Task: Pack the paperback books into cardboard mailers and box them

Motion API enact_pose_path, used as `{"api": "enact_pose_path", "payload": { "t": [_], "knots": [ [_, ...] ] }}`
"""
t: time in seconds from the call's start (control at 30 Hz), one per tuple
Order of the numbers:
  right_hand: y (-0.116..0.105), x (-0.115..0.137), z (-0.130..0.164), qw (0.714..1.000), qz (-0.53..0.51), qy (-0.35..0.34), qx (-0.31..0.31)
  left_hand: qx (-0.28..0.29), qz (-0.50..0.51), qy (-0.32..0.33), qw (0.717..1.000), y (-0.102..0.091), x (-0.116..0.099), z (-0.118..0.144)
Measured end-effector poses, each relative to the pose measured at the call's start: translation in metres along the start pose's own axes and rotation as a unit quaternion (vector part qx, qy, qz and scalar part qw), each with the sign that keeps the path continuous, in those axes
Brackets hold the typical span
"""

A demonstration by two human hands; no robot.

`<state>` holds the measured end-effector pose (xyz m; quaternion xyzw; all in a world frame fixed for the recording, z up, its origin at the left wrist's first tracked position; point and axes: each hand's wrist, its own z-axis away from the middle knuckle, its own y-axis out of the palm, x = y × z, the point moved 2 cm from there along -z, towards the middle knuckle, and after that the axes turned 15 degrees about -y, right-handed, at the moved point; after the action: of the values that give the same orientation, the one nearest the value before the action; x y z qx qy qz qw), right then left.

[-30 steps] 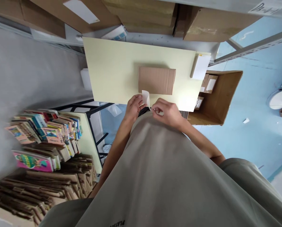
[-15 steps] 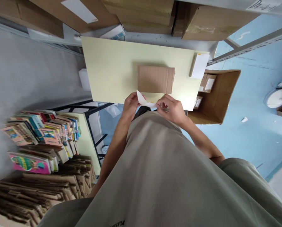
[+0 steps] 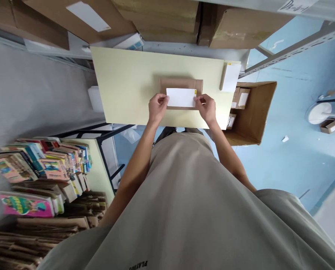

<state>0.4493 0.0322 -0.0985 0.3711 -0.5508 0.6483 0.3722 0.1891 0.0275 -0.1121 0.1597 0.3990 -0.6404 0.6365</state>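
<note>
A white label [image 3: 181, 97] is being pinched at its ends by the left hand [image 3: 157, 107] and right hand [image 3: 207, 107], fingers closed, over a cardboard package [image 3: 181, 83] at centre frame; a pad [image 3: 229, 77] and an open carton [image 3: 254, 112] are lying to the right.

A storeroom or book-packing warehouse: metal shelving [image 3: 296, 45] loaded with cardboard cartons [image 3: 240, 26] beyond the fingers, stacked children's books [image 3: 41, 165] and flattened cardboard [image 3: 44, 232] to their left, an open carton [image 3: 257, 112] right.
</note>
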Motion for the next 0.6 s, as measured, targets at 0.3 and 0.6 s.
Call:
{"api": "enact_pose_path", "payload": {
  "t": [0.3, 0.6],
  "knots": [
    [0.023, -0.032, -0.014, 0.997, 0.081, 0.015, -0.005, -0.047, -0.044, -0.004, 0.998, 0.015, 0.015, -0.031],
    [0.03, -0.041, -0.018, 0.993, 0.115, 0.029, 0.001, -0.05, -0.041, -0.002, 0.998, 0.017, 0.017, -0.035]
  ]
}}
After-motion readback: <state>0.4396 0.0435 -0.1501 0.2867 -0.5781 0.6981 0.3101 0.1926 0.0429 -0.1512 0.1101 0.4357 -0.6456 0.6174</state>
